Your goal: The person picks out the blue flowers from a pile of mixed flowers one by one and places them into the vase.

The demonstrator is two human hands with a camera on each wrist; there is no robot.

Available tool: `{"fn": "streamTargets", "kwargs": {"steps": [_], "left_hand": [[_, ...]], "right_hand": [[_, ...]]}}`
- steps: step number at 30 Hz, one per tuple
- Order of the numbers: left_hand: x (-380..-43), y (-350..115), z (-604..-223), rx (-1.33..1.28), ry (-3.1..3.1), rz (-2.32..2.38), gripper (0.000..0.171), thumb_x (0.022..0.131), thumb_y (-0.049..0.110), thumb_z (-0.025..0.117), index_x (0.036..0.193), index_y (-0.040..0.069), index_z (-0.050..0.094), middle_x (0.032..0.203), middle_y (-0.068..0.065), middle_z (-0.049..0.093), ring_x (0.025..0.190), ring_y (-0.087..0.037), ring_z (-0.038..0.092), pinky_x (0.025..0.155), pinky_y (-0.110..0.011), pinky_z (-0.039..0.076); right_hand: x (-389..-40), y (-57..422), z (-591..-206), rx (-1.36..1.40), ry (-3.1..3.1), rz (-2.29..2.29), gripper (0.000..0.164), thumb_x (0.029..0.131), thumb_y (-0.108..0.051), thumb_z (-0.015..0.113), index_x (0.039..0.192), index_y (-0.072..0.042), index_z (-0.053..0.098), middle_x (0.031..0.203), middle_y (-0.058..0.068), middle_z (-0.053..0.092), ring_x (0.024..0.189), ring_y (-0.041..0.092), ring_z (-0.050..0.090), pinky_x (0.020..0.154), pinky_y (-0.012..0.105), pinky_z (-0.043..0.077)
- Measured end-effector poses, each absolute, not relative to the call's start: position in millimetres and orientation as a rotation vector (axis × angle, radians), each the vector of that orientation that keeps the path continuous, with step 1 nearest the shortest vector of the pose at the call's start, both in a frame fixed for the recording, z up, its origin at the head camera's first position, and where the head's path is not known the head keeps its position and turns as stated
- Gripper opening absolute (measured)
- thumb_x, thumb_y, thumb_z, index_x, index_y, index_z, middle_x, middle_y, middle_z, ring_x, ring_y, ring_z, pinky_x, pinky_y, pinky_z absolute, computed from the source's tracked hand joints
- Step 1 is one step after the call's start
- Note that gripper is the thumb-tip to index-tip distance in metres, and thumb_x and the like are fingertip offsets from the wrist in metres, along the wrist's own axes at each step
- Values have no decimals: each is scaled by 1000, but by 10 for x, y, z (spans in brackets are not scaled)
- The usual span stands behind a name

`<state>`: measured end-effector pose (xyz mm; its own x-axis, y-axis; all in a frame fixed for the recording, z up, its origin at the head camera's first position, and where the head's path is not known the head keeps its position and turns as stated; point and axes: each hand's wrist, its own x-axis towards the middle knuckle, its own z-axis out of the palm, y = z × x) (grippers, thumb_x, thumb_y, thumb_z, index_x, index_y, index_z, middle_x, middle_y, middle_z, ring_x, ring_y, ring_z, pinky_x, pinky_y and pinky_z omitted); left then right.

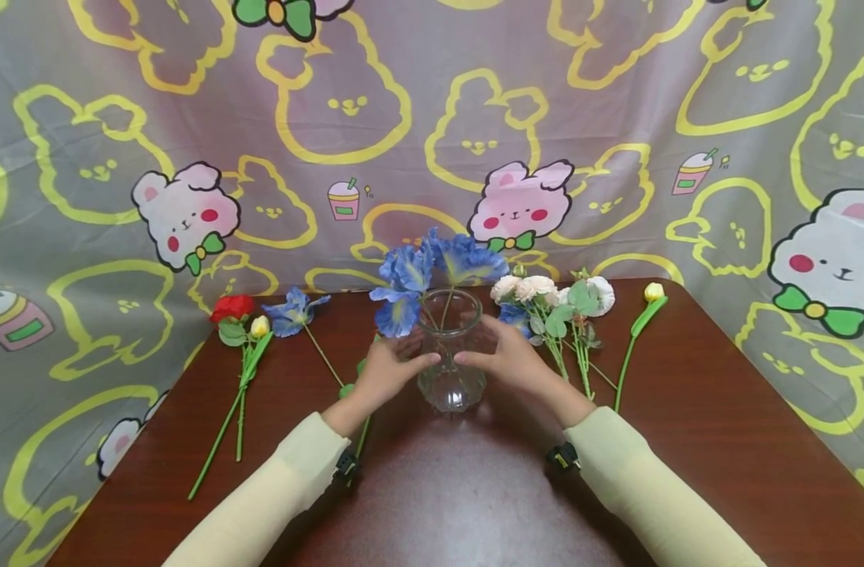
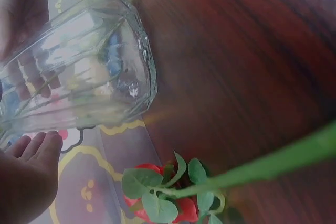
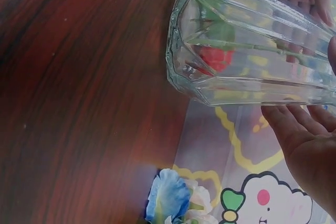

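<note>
A clear faceted glass vase (image 1: 451, 386) stands upright on the table between both hands. Two blue irises (image 1: 406, 272) lean out over its rim, and their stems show through the glass. My left hand (image 1: 387, 370) is at the vase's left side, fingers extended behind and thumb in front. On the opposite side, my right hand (image 1: 513, 358) mirrors it. In the right wrist view, the right fingertips (image 3: 283, 116) lie against or very close to the glass. The left wrist view shows the left fingers (image 2: 44, 148) beside the vase; contact cannot be told.
At left lie a red rose (image 1: 231, 307), a yellow tulip (image 1: 260, 327) and another blue iris (image 1: 294, 313). Pale pink flowers (image 1: 534, 288), a white flower (image 1: 602, 296) and a second tulip (image 1: 654, 293) lie at right. A patterned curtain (image 1: 417, 181) hangs behind the brown table (image 1: 432, 504).
</note>
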<state>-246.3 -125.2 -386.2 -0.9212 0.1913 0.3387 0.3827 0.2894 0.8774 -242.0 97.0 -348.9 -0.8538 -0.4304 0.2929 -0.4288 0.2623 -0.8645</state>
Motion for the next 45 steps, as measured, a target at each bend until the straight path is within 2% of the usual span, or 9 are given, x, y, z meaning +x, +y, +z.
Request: {"fn": "streamTargets", "kwargs": {"steps": [6,12,15,20,26,30,39,45], "left_hand": [[-2376,-1352,-3714,-499,-2374,-1720,50,83,6,77,125,-12,56,121,-28,61,115,-39,58,97,-48,46],[-2477,-1671,-3755,-315,-2478,-1650,58,86,21,77,134,-2,54,121,-21,63,113,-33,60,92,-42,50],[-2498,-1826,-3697,-235,-2504,-1557,55,87,24,76,131,-1,56,117,-19,65,106,-30,64,86,-42,53],[-2541,-2076,-3604,-132,-2612,-1402,51,89,32,72,127,1,60,116,-18,66,105,-30,63,86,-44,52],[-2581,-2333,-3585,56,-2763,-1382,54,92,34,68,125,-7,57,112,-25,65,97,-38,64,83,-48,54],[-2633,-2468,-3668,179,-2819,-1431,56,93,32,66,123,-13,54,111,-29,64,96,-39,66,82,-44,55],[-2708,-2631,-3937,320,-2908,-1469,46,91,28,69,99,-17,64,80,-19,66,69,-24,70,63,-35,59],[-2759,-2623,-4039,365,-2905,-1457,40,90,26,71,86,-14,65,71,-16,64,59,-21,68,57,-34,58]], "right_hand": [[-2417,983,-3475,-833,2500,-1695,60,85,-5,75,136,8,47,128,24,58,118,38,56,97,48,46],[-2415,981,-3473,-813,2470,-1718,61,84,-4,75,136,8,47,126,24,59,118,37,55,98,47,45],[-2418,980,-3478,-811,2470,-1715,61,84,-4,76,136,8,47,126,24,59,118,37,56,98,47,45],[-2420,983,-3479,-817,2489,-1693,60,84,-6,76,136,7,47,127,23,58,118,37,55,98,47,45],[-2419,974,-3477,-825,2481,-1701,60,84,-4,75,136,7,47,127,24,58,118,38,55,98,48,45],[-2423,971,-3481,-835,2484,-1695,59,84,-5,75,135,6,48,127,24,58,118,38,56,98,47,45],[-2418,974,-3486,-831,2486,-1690,59,84,-5,75,136,6,48,128,25,57,117,39,56,98,49,45],[-2409,974,-3485,-833,2498,-1689,59,85,-5,75,136,5,47,128,25,57,118,39,55,99,50,44]]}}
